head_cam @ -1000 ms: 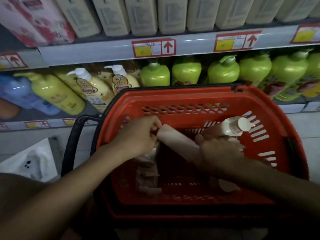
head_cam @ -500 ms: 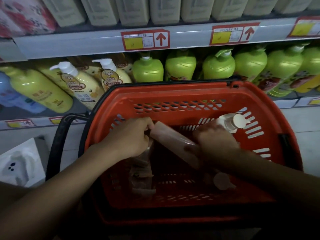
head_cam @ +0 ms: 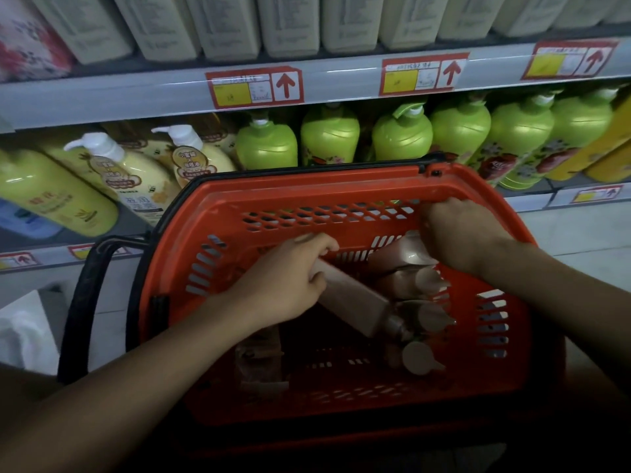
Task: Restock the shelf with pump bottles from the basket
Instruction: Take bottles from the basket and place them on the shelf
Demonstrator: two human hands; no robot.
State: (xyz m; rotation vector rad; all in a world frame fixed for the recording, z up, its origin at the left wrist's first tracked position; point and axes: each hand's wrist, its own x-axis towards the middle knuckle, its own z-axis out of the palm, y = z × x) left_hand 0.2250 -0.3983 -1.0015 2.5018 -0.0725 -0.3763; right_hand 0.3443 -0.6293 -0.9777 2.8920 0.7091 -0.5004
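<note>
Store shelving fills the background: a grey metal shelf edge (head_cam: 143,97) with red-and-yellow price tags (head_cam: 254,86) runs across, pale cream packs (head_cam: 290,22) stand above it, and below it sit green pump bottles (head_cam: 402,138) in a row with yellow pump bottles with white heads (head_cam: 136,172) to their left. In front stands a red slotted plastic basket (head_cam: 218,206) with a black handle (head_cam: 88,288). Inside it, the left hand (head_cam: 283,285) curls its fingers round the base end of a tan pump bottle (head_cam: 355,298) lying slantwise with its pump toward the lower right. The right hand (head_cam: 454,233), near the far wall of the basket, closes over the top of a second tan bottle (head_cam: 403,257). More tan bottles with round caps (head_cam: 420,356) lie beneath and beside these, on the basket's right side
</note>
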